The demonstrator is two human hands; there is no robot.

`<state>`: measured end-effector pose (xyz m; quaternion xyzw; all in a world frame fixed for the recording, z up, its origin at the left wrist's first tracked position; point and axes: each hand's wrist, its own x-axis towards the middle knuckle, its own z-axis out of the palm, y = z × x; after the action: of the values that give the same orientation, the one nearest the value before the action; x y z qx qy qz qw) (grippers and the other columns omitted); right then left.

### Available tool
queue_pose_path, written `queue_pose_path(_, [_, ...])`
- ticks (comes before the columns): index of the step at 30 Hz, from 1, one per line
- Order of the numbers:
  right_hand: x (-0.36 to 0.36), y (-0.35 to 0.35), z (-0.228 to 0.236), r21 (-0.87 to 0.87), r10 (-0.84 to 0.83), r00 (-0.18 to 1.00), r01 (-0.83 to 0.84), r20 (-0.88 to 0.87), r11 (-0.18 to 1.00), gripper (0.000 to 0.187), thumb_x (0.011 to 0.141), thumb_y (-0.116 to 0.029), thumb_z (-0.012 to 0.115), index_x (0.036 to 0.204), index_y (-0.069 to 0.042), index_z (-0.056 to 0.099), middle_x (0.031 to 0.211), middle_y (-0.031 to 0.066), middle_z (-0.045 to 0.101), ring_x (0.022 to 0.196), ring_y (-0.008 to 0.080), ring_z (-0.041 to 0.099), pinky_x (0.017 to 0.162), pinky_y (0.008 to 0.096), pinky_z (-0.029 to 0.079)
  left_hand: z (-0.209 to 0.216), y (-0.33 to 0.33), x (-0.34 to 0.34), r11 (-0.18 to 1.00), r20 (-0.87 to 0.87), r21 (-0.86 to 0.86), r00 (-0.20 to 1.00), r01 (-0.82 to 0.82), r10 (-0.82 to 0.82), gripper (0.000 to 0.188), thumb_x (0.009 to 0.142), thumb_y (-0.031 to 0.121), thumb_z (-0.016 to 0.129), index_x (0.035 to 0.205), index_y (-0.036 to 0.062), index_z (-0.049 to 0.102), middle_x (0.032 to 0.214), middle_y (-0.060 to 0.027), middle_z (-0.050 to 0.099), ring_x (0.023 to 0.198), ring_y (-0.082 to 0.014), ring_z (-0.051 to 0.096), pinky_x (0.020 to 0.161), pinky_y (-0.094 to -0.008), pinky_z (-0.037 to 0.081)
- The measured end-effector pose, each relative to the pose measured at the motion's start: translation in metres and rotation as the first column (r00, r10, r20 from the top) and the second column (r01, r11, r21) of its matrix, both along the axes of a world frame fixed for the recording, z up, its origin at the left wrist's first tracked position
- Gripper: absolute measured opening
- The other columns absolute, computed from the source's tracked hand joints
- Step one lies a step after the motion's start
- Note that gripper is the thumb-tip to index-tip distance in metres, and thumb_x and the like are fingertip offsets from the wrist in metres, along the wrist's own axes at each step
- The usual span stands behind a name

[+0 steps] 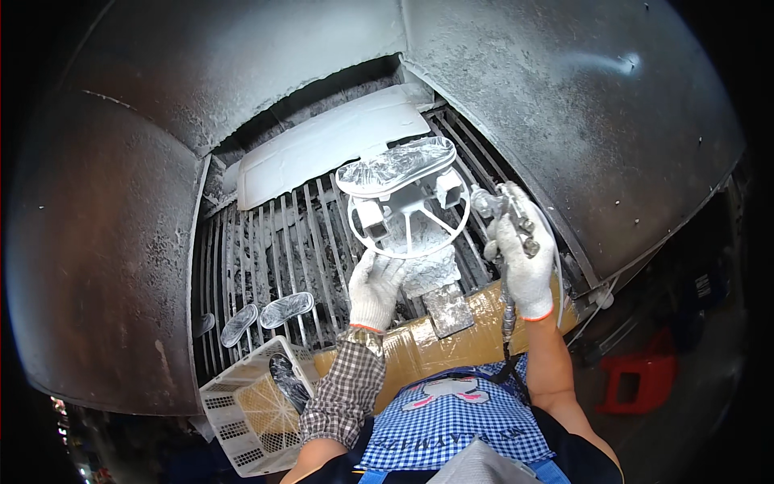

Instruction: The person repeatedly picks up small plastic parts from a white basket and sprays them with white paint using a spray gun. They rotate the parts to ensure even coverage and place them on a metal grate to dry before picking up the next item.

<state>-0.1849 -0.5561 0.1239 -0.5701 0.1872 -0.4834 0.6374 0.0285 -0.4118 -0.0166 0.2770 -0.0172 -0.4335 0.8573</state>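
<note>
In the middle stands a white spoked wheel [409, 232] with two square tube stubs on it. A shoe sole [395, 168], shiny as if covered with clear film, lies across the stubs. My left hand [376, 289], in a white knit glove, has its fingers closed at the wheel's near rim; the fingertips are partly hidden. To the right of the wheel my right hand [524, 254], gloved too, is closed round a metal spray gun [528, 226]. The gun's front end points left toward the sole, and its hose hangs down below the hand.
Metal bars [310, 242] form the booth floor between dusty metal walls [564, 113]. A pale panel [330, 145] lies behind the wheel. More soles [286, 310] rest at left, beside a white plastic basket [234, 403] holding a dark sole. Taped cardboard [403, 347] lines the front edge.
</note>
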Motion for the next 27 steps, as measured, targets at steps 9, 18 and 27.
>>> queue_pose_path(9, [0.015, 0.012, -0.007, -0.200, 0.093, 0.985, -0.122, -0.146, 0.972, 0.057, 0.103, -0.007, 0.068, 0.156, 0.005, 0.049, 0.095, 0.0025, 0.073, 0.076, 0.0048, 0.062, 0.069, 0.0239, 0.053, 0.002, 0.002, 0.003, 0.998, 0.021, -0.062, 1.000, 0.013, -0.012, 0.045, 0.105, 0.028, 0.057, 0.139, -0.0019, 0.054, 0.141, -0.0258, 0.061, 0.129, -0.0418, 0.061, 0.109, -0.0536, 0.053])
queue_pose_path(18, [0.008, 0.011, -0.003, -0.052, 0.152, 0.988, -0.151, -0.002, 0.987, 0.056, 0.107, -0.009, 0.065, 0.158, 0.005, 0.046, 0.114, 0.0083, 0.074, 0.083, 0.0065, 0.066, 0.075, 0.0227, 0.056, -0.015, 0.006, -0.012, 0.967, 0.045, 0.234, 0.995, -0.097, 0.089, 0.033, 0.104, 0.019, 0.060, 0.130, -0.0018, 0.061, 0.126, -0.0222, 0.068, 0.116, -0.0395, 0.067, 0.100, -0.0502, 0.058])
queue_pose_path(27, [-0.005, -0.020, -0.027, -0.044, -0.178, 0.977, 0.184, 0.116, 0.982, 0.059, 0.108, -0.013, 0.065, 0.159, 0.006, 0.042, 0.132, 0.0112, 0.070, 0.089, 0.0078, 0.064, 0.078, 0.0225, 0.056, 0.031, -0.020, -0.031, 0.998, 0.070, 0.004, 0.995, 0.065, -0.065, 0.032, 0.104, 0.019, 0.067, 0.129, 0.0009, 0.061, 0.119, -0.0181, 0.068, 0.112, -0.0343, 0.068, 0.100, -0.0471, 0.058])
